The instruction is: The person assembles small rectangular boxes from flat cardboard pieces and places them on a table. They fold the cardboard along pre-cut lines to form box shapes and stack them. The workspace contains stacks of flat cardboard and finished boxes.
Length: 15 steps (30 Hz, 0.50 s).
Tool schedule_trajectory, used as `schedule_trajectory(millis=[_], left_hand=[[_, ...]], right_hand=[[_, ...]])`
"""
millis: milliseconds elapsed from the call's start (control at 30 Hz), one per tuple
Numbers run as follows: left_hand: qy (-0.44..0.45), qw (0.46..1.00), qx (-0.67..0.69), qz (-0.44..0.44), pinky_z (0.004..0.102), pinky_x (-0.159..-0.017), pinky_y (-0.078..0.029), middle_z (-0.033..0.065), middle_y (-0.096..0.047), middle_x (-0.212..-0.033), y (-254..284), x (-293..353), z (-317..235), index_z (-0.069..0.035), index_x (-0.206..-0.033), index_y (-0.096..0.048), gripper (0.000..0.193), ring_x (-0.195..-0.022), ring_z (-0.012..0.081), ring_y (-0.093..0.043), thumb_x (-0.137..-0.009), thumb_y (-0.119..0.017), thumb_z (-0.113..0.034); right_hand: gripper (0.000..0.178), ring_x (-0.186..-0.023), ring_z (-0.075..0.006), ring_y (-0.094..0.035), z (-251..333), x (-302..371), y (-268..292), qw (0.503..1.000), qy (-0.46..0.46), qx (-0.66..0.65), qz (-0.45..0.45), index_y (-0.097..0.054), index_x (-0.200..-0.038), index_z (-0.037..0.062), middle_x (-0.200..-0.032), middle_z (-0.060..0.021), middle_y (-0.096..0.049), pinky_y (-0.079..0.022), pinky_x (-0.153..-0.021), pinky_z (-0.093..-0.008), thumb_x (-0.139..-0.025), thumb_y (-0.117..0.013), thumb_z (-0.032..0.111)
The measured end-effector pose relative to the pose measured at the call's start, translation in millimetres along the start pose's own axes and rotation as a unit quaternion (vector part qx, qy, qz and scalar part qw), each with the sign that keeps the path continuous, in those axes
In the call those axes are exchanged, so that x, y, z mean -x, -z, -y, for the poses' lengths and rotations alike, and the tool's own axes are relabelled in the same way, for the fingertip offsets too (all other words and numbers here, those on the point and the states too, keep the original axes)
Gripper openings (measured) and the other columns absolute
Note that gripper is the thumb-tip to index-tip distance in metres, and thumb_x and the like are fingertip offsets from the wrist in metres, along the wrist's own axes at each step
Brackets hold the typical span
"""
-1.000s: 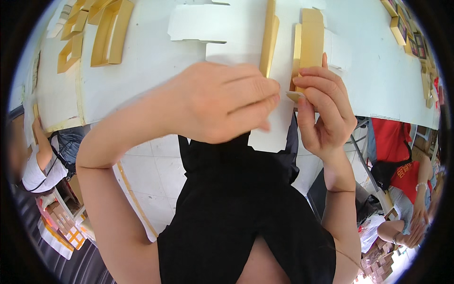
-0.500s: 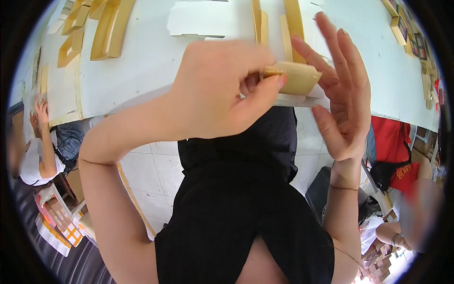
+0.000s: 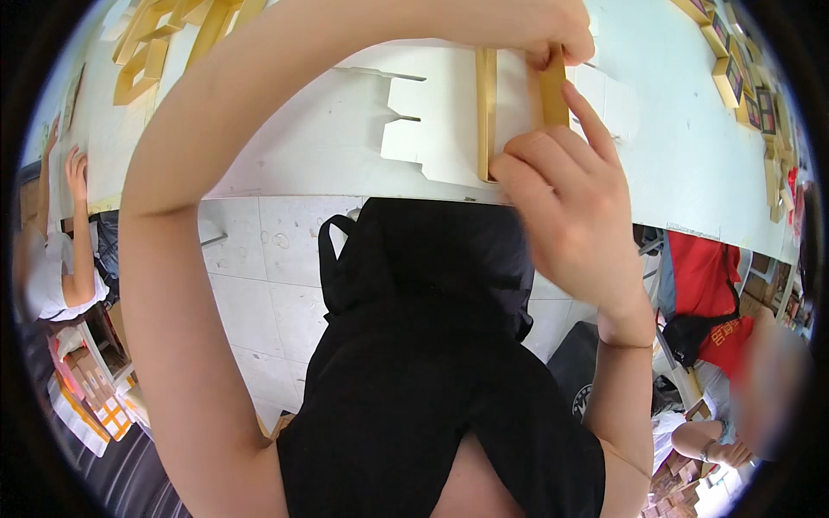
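Note:
A white cardboard blank (image 3: 401, 147) lies flat on the table, with cut flaps on its left side. Upon it stand two upright gold cardboard walls, the left wall (image 3: 486, 112) and the right wall (image 3: 553, 93), like the sides of a box. My left hand (image 3: 557, 26) reaches across the top and pinches the far end of the right wall. At the near end, my right hand (image 3: 561, 194) curls round the box, its index finger stretched along the right wall. That hand hides the near corner and its own thumb.
Several gold cardboard trays (image 3: 142, 73) sit at the far left. Along the right edge stand several small gold boxes (image 3: 734, 78). A co-worker's hand (image 3: 76, 173) rests on the table at left; another person sits at lower right. A red cloth (image 3: 704, 276) hangs beside the table.
My left hand has moved away to the far end of the gold wall. My right hand has come down and curled at the near end. The gold flap held up earlier is hidden.

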State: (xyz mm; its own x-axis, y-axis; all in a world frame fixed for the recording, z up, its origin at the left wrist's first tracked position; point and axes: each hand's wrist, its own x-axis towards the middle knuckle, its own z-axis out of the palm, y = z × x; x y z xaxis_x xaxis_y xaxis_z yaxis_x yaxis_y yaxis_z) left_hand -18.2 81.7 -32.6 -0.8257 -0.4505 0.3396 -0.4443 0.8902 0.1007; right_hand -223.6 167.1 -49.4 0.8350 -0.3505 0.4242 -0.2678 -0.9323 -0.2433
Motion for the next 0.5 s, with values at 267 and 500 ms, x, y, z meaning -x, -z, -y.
schedule_trajectory(millis=[267,500], left_hand=[[-0.012,0.998,-0.019,0.066,0.0437,-0.068,-0.051,0.0135,-0.064,-0.076,0.7,-8.8,7.4,-0.006,-0.088,-0.067,0.009,-0.077,0.0332,-0.067,-0.085,-0.061,-0.011],[0.002,0.996,0.058,0.071,0.0333,-0.062,-0.048,0.0100,-0.062,-0.089,50.9,37.1,-46.8,-0.006,-0.108,-0.064,0.027,-0.071,0.0218,-0.065,-0.082,-0.072,-0.006]], right_hand=[[0.025,-0.073,-0.0281,-0.059,-12.2,4.4,-16.2,1.000,-0.004,-0.004,-0.024,-0.055,-0.076,0.0060,-0.074,-0.0074,-0.052,-0.048,-0.092,-0.0445,-0.081,-0.070,0.025],[0.022,-0.134,-0.0242,-0.054,-51.4,13.7,41.7,0.980,-0.018,0.195,0.039,-0.066,-0.095,0.0036,-0.127,-0.0080,-0.067,-0.010,-0.123,-0.0621,-0.076,-0.063,-0.006]])
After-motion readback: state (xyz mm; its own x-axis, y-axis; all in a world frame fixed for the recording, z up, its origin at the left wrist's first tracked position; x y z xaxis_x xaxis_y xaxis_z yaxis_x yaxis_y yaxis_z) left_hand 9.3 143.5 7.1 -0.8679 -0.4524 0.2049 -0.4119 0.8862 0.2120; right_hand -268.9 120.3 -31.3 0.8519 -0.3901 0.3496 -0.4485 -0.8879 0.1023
